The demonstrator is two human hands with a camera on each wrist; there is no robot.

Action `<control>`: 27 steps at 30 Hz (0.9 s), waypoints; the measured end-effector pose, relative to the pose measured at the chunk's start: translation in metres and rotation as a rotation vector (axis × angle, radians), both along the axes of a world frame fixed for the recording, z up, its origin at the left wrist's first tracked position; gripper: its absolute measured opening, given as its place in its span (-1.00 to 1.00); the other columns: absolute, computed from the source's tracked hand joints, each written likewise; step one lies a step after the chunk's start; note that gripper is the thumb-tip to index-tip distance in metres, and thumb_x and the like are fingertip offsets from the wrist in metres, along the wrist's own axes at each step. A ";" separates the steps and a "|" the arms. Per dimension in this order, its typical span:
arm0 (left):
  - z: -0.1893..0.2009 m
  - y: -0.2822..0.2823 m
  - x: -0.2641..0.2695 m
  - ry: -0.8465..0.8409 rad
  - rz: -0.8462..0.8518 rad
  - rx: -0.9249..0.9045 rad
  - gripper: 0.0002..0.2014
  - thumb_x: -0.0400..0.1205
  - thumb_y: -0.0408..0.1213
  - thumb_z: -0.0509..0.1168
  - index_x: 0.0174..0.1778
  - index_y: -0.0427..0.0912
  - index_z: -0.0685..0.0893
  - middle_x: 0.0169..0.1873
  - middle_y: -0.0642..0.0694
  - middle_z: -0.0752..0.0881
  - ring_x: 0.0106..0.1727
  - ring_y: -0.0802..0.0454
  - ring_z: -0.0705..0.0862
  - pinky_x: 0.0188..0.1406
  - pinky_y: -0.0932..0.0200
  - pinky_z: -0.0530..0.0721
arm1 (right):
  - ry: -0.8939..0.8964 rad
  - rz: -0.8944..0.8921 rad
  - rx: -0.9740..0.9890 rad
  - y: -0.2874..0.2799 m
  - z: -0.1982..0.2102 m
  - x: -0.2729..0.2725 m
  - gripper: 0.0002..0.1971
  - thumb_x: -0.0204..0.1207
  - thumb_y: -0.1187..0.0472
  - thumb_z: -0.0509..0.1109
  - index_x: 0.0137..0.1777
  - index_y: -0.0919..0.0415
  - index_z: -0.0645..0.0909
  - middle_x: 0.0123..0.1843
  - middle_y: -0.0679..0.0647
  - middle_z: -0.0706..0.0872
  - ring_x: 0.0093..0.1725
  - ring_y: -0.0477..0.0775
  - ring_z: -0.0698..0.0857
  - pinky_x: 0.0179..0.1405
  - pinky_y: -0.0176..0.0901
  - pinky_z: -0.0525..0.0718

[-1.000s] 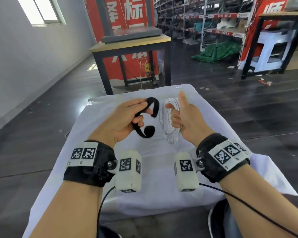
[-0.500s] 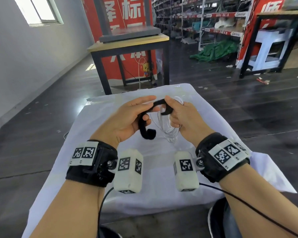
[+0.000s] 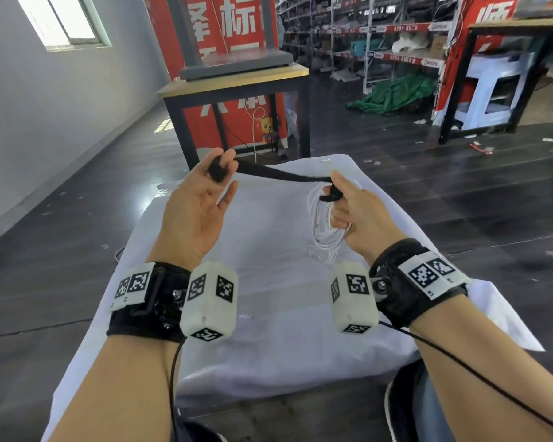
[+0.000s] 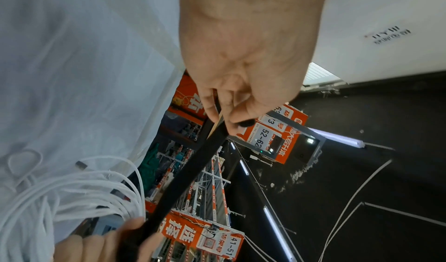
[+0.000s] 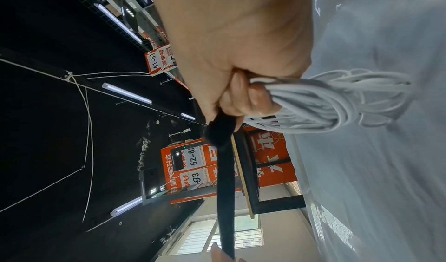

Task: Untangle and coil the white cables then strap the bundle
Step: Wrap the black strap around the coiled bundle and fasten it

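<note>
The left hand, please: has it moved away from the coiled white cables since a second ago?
Yes. The left hand has swung left across the white cloth, stretching the black strap straight.

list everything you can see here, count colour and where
strap: 1, black, stretched taut between both hands
cable bundle: 1 coil, white, hanging from the right hand above the cloth
cloth: 1, white, covering the near table
side table: 1, wood top, black legs, behind the cloth
tarp: 1, green, on the floor by the shelves
left hand: pinches one strap end
right hand: grips the coil and the other strap end
</note>
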State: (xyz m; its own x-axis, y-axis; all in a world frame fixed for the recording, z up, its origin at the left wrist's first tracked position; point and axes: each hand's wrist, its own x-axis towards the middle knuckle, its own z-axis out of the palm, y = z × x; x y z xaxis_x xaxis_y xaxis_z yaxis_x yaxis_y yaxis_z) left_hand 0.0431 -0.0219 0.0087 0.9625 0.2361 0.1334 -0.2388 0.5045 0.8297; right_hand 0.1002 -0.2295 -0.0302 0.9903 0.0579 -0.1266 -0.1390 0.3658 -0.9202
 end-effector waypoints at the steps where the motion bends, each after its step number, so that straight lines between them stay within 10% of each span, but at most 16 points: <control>1: 0.000 0.000 0.001 0.008 0.044 0.028 -0.59 0.64 -0.60 0.13 0.36 -0.23 0.59 0.26 -0.14 0.73 0.28 0.04 0.70 0.35 0.10 0.59 | -0.003 0.010 -0.024 0.000 0.001 0.000 -0.65 0.62 -0.01 0.32 -0.30 0.22 0.57 -0.64 -0.08 0.18 -0.62 -0.09 0.13 -0.65 -0.33 0.19; 10: -0.009 0.010 0.013 0.083 0.392 0.201 -0.81 0.68 -0.13 0.31 0.01 -0.17 0.74 0.01 -0.15 0.82 0.01 0.07 0.79 0.12 0.24 0.70 | -0.035 0.165 -0.045 0.004 0.007 -0.002 -0.30 0.60 -0.37 0.01 -0.26 0.29 0.59 -0.63 -0.06 0.17 -0.66 -0.09 0.13 -0.72 -0.31 0.14; 17: -0.007 -0.001 0.016 0.181 0.397 0.593 -0.83 0.68 -0.09 0.30 -0.13 0.05 0.79 -0.35 0.04 0.62 -0.32 0.20 0.59 -0.02 0.31 0.69 | -0.069 0.475 -0.142 0.006 0.014 -0.014 -0.43 0.70 -0.19 0.02 -0.29 0.28 0.49 -0.66 -0.06 0.20 -0.67 -0.10 0.11 -0.70 -0.31 0.13; 27: 0.000 -0.030 0.014 0.103 0.168 0.844 -0.87 0.68 -0.24 0.31 -0.05 -0.03 0.78 -0.13 -0.03 0.84 -0.05 0.12 0.78 0.05 0.22 0.71 | -0.089 0.767 -0.331 0.016 0.016 -0.023 -0.41 0.64 -0.25 0.06 -0.33 0.27 0.48 -0.64 -0.05 0.13 -0.66 -0.09 0.07 -0.64 -0.28 0.05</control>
